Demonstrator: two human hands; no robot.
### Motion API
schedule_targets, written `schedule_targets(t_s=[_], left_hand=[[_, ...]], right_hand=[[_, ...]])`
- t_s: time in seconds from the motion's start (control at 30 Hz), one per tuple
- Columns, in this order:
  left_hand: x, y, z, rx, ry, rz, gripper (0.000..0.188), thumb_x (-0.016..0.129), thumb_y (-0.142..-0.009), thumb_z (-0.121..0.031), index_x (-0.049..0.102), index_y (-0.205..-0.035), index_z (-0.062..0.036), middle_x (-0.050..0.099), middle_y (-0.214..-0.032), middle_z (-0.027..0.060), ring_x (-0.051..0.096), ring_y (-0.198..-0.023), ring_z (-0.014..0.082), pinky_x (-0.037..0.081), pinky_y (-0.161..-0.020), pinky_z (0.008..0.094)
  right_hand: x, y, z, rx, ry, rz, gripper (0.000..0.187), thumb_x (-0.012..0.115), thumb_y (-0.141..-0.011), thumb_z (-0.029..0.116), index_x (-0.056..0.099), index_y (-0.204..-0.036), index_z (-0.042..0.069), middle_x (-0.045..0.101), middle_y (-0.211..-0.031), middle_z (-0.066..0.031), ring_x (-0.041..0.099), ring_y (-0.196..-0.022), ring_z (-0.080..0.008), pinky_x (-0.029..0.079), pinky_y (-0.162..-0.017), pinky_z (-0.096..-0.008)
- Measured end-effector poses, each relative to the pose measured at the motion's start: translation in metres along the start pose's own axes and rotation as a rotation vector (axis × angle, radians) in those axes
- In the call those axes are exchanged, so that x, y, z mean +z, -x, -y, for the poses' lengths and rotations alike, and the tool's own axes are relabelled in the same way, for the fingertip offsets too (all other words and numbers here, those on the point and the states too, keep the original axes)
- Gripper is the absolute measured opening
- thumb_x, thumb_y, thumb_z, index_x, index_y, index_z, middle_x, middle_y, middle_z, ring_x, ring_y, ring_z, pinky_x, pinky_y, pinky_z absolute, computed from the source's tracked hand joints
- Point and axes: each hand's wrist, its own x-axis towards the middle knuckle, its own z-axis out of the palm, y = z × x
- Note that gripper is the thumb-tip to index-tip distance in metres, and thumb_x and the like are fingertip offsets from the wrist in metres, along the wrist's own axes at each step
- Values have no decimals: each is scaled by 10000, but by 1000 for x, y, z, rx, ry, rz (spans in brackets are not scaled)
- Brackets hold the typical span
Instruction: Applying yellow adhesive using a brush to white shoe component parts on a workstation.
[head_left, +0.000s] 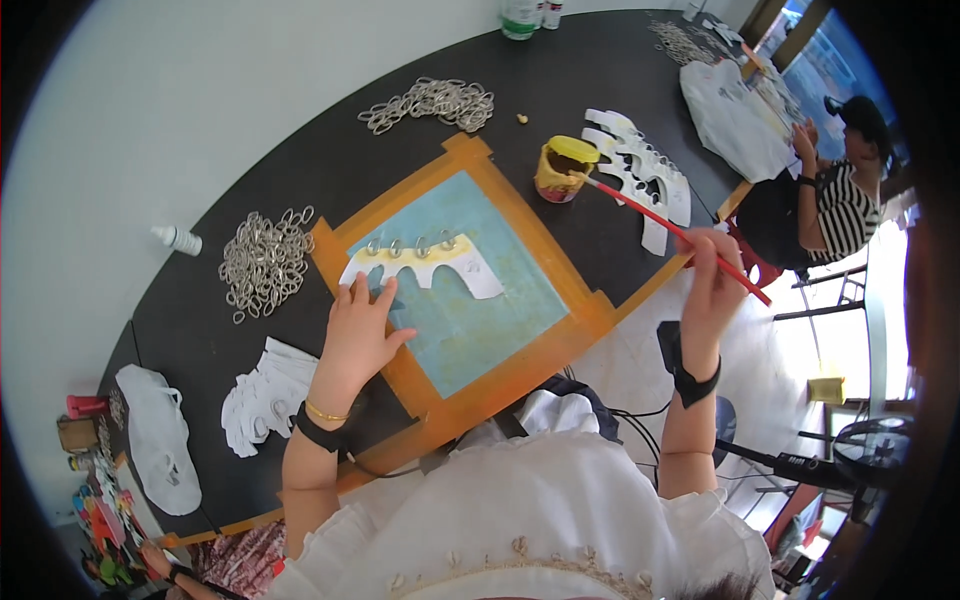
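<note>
My right hand [710, 285] is closed around a slim red brush [648, 211], whose tip is at the rim of a yellow tub [557, 186] with dark contents. My left hand [356, 338] lies with fingers spread, fingertips at the lower left edge of a white cut-out piece [480, 280]. That piece has scalloped cutouts below and a yellowish band along its top, where several metal rings [421, 241] sit. Beneath it is a light blue sheet [490, 345] bordered by orange-brown tape [545, 352].
Piles of metal rings [265, 262] and links [430, 103] lie on the dark table. White cut pieces are stacked left [265, 392] and right [650, 185]. A white bottle [178, 239] lies at the left edge. Another person [845, 195] sits far right beside a white bag [735, 118].
</note>
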Motion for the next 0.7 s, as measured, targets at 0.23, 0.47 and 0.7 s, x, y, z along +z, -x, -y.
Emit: schedule_targets(t_s=[0.23, 0.47, 0.7], left_hand=[[-5, 1, -2, -15, 84, -36, 762, 789, -749, -377, 495, -1387, -82, 459, -1380, 357, 469, -1261, 503, 421, -1051, 469], [22, -2, 16, 45, 154, -271, 783, 841, -671, -356, 479, -1248, 29, 550, -1224, 232, 522, -1168, 416, 430, -1009, 470], [22, 32, 11, -78, 186, -389, 767, 799, -749, -395, 483, -1360, -57, 397, -1434, 252, 493, -1247, 420, 430, -1035, 429]], right_hand=[[37, -29, -44, -67, 92, 207, 89, 639, -924, 64, 654, -952, -20, 681, -905, -105, 648, -821, -182, 488, -752, -286], [32, -7, -72, 122, -25, 320, 413, 685, -908, 65, 589, -1309, 49, 685, -974, -56, 620, -884, -103, 494, -824, -254], [4, 21, -118, 263, -214, 588, 460, 602, -969, 65, 491, -1414, 39, 669, -1017, -71, 617, -912, -110, 512, -829, -260]])
